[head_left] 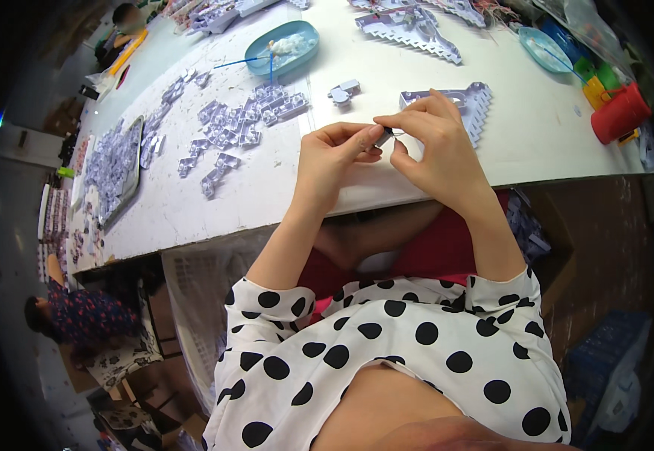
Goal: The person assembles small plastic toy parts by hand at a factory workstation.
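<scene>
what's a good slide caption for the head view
Left fingers pinch a small dark part beside the right fingers, lavender pieces scattered across the white table.

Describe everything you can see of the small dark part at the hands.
The small dark part is largely hidden by fingers. It looks blackish, with thin, pale strands, perhaps wires, toward the right hand. The left hand pinches it near the white table's front edge. Whether the right fingertips touch it, its material and full shape are unclear.
</scene>
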A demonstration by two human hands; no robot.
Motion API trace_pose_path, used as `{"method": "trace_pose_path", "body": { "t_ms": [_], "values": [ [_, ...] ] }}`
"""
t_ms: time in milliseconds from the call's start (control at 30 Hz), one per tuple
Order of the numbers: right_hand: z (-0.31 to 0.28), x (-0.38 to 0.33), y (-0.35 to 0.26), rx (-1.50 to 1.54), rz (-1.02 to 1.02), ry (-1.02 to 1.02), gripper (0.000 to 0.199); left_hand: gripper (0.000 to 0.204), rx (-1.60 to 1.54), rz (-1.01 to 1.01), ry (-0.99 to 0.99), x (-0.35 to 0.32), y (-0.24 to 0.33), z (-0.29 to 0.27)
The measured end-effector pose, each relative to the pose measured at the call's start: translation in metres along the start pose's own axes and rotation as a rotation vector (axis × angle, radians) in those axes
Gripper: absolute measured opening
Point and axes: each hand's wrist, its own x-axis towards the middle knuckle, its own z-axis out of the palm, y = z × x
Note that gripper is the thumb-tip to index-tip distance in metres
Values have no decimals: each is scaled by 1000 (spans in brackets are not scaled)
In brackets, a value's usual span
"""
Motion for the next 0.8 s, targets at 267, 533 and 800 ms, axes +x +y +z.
{"method": "trace_pose_path", "body": {
  "t_ms": [267,533,800],
  "values": [
    [-11,-5,0,226,131,-80,26,23,40,-159,-103,3,12,-9],
    [-26,-15,-5,-17,86,43,27,18,1008,457,111,32,48,-70],
    [-10,-29,-14,-82,47,96,22,31,1426,457,178,34,52,-116]
  ]
}}
